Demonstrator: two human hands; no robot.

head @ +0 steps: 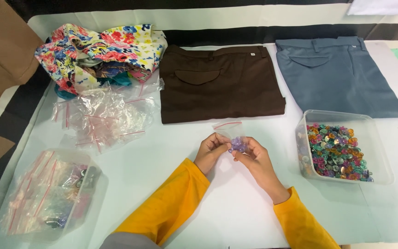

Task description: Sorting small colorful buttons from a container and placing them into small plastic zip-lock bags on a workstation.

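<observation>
Purple buttons (pixel 238 144) sit inside the small clear zip bag (pixel 231 133) that your left hand (pixel 212 151) and right hand (pixel 255 157) pinch between curled fingertips, wrists angled inward.

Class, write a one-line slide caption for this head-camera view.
Two hands, left hand and right hand, pinch purple buttons into a small clear bag.

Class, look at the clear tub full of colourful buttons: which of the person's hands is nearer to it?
Right. The right hand sits just left of the tub of buttons, apart from it; the left hand lies farther left, beyond the small bag both hands hold.
</observation>
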